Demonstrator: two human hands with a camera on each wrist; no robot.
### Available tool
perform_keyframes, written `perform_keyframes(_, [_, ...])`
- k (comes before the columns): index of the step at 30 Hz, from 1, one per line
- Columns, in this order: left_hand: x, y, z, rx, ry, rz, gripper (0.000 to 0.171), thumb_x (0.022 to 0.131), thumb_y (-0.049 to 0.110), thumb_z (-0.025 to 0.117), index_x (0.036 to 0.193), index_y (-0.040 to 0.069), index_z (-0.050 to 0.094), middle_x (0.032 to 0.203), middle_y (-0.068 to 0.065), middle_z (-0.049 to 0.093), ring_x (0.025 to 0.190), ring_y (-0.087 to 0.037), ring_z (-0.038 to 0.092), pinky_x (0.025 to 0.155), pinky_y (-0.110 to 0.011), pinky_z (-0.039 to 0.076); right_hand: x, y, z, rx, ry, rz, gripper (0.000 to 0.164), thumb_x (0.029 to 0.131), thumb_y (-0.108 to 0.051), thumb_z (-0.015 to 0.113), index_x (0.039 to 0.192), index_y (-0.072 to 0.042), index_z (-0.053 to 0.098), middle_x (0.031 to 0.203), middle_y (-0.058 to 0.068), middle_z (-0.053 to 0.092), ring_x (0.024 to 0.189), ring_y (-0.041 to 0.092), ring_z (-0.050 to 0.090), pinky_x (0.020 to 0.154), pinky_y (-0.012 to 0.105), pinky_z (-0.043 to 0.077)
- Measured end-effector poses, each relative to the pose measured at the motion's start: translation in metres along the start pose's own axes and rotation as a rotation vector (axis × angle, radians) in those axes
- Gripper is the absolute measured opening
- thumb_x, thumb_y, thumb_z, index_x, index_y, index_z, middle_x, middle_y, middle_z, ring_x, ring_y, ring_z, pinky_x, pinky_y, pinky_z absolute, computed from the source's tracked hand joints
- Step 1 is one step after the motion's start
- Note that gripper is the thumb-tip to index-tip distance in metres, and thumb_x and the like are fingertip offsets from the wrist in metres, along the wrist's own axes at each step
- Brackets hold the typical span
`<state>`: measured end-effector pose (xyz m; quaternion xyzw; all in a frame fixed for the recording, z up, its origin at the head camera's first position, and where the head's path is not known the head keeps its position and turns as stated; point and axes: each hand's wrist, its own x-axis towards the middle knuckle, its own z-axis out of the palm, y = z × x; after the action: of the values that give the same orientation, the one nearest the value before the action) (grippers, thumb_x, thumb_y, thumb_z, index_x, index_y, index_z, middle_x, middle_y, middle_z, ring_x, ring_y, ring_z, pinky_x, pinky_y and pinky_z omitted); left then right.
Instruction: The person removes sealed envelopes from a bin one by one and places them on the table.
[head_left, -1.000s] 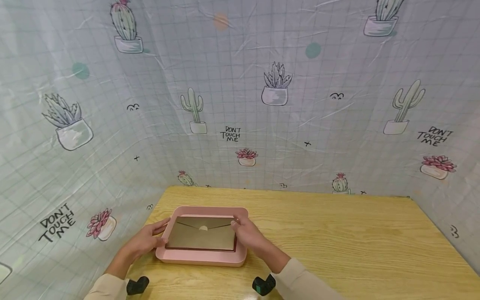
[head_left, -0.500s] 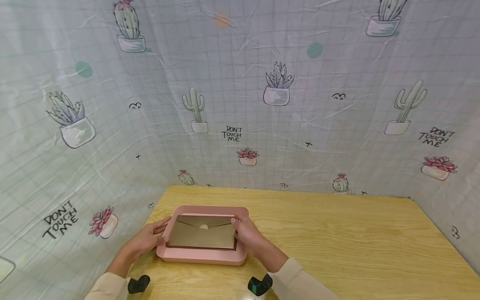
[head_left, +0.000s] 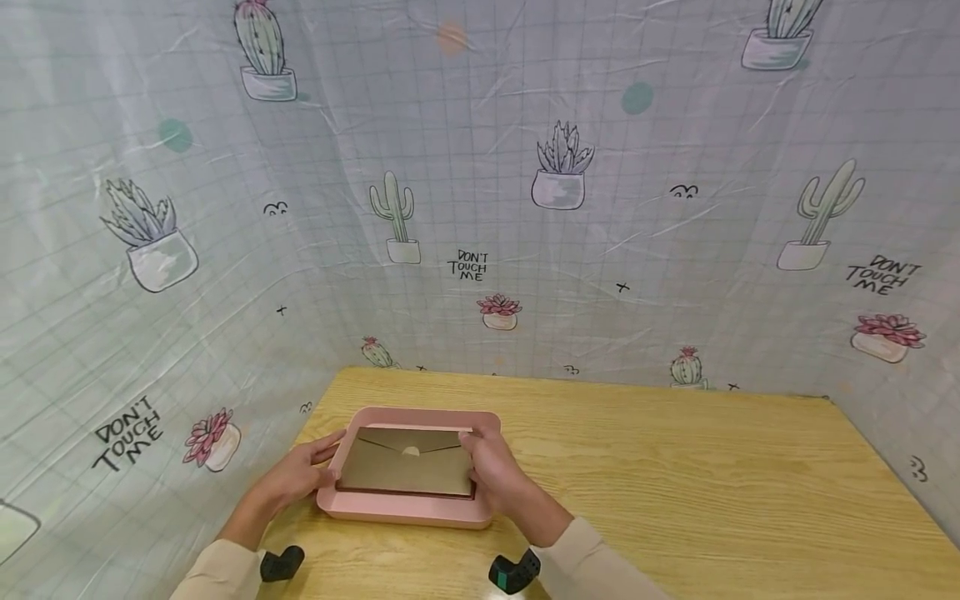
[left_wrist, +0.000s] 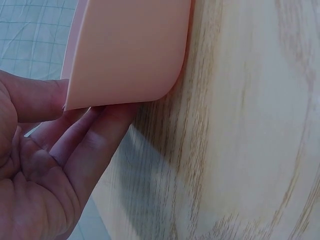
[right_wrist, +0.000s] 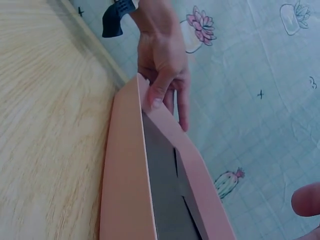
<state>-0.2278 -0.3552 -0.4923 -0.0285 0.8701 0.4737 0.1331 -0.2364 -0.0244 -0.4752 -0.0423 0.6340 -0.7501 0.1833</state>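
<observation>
A pink tray rests on the left part of the table with a gold-brown envelope lying inside it. The envelope has a pointed flap and a pale round seal, and a dark red edge shows beneath it. My left hand grips the tray's left end. In the left wrist view its thumb is at the rim and its fingers lie along the outside. At the envelope's right edge, my right hand pinches it, fingertips over the upper right corner. The right wrist view shows only fingertips.
The wooden table extends to the right of the tray. Sheeting printed with cacti surrounds its back and sides. Black wrist devices are worn at both cuffs.
The whole scene shifts slightly as the head moves. Against the tray, the right fingertips have moved a little toward the envelope's far edge. The left hand keeps its hold.
</observation>
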Motion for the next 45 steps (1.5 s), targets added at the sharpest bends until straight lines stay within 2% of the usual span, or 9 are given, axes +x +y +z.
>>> perform_keyframes(4, [0.0,0.003,0.0,-0.01,-0.007,0.003,0.083,0.094,-0.004,0.064,0.166,0.003,0.023,0.163,-0.034,0.032,0.145,-0.056,0.043,0.103,-0.057,0.056,0.002,0.0,-0.001,-0.025,0.053,0.001,0.05,0.111,-0.019,0.042,0.155,0.004,0.034,0.157,0.028,0.036,0.153,0.051,0.027,0.124,0.07,0.025])
perform_keyframes(20, [-0.001,0.002,-0.002,-0.036,-0.019,0.001,0.081,0.095,-0.005,0.062,0.166,0.003,0.022,0.163,-0.035,0.031,0.144,-0.057,0.043,0.103,-0.057,0.055,0.005,-0.001,-0.007,0.07,0.065,0.067,0.061,0.109,-0.02,0.044,0.159,0.009,0.024,0.165,0.034,0.028,0.156,0.054,0.021,0.125,0.064,0.027])
perform_keyframes(27, [-0.002,0.003,-0.002,-0.056,-0.032,0.008,0.082,0.095,-0.005,0.063,0.165,0.002,0.022,0.163,-0.036,0.031,0.144,-0.057,0.043,0.103,-0.057,0.056,0.003,-0.004,-0.008,0.047,0.072,0.037,0.061,0.105,-0.007,0.045,0.159,0.012,0.023,0.164,0.036,0.026,0.156,0.05,0.026,0.126,0.063,0.028])
perform_keyframes(29, [-0.002,0.002,-0.003,-0.062,-0.033,0.009,0.082,0.095,-0.006,0.063,0.165,0.001,0.021,0.163,-0.036,0.03,0.144,-0.057,0.043,0.103,-0.057,0.056,0.004,-0.002,-0.008,0.01,0.091,0.018,0.06,0.101,-0.001,0.048,0.157,0.013,0.03,0.161,0.036,0.031,0.135,0.045,0.052,0.118,0.055,0.043])
perform_keyframes(30, [-0.002,0.001,-0.003,-0.065,-0.034,0.01,0.082,0.095,-0.006,0.062,0.165,0.001,0.021,0.163,-0.036,0.03,0.144,-0.057,0.043,0.103,-0.056,0.056,0.005,-0.001,-0.009,-0.022,0.104,0.008,0.059,0.099,0.0,0.049,0.155,0.012,0.034,0.16,0.035,0.035,0.125,0.038,0.057,0.11,0.049,0.049])
perform_keyframes(32, [-0.002,0.0,-0.003,-0.067,-0.037,0.014,0.082,0.095,-0.006,0.062,0.165,0.0,0.021,0.163,-0.037,0.03,0.144,-0.058,0.043,0.103,-0.056,0.056,0.006,0.002,-0.01,-0.078,0.13,-0.01,0.057,0.097,0.002,0.053,0.152,0.011,0.042,0.156,0.032,0.042,0.11,0.025,0.057,0.091,0.037,0.051])
perform_keyframes(34, [-0.002,-0.001,-0.004,-0.072,-0.042,0.019,0.082,0.095,-0.006,0.062,0.165,0.0,0.02,0.163,-0.038,0.03,0.144,-0.058,0.043,0.103,-0.056,0.056,0.008,0.004,-0.011,-0.139,0.159,-0.034,0.053,0.094,0.004,0.056,0.146,0.009,0.051,0.15,0.029,0.05,0.1,0.02,0.052,0.079,0.032,0.044])
perform_keyframes(38, [-0.002,-0.002,-0.005,-0.068,-0.052,0.032,0.082,0.095,-0.006,0.062,0.165,-0.001,0.019,0.162,-0.039,0.028,0.143,-0.058,0.043,0.101,-0.053,0.057,0.012,0.006,-0.012,-0.217,0.206,-0.065,0.045,0.092,0.005,0.061,0.137,0.006,0.061,0.141,0.024,0.059,0.118,0.028,0.058,0.082,0.03,0.052])
perform_keyframes(45, [-0.002,-0.002,-0.004,-0.074,-0.04,0.024,0.082,0.094,-0.008,0.061,0.165,-0.001,0.021,0.163,-0.039,0.028,0.141,-0.056,0.048,0.099,-0.049,0.059,0.02,0.013,-0.011,-0.209,0.193,-0.093,0.045,0.09,0.006,0.068,0.135,0.005,0.063,0.127,0.023,0.064,0.099,0.023,0.065,0.079,0.036,0.061])
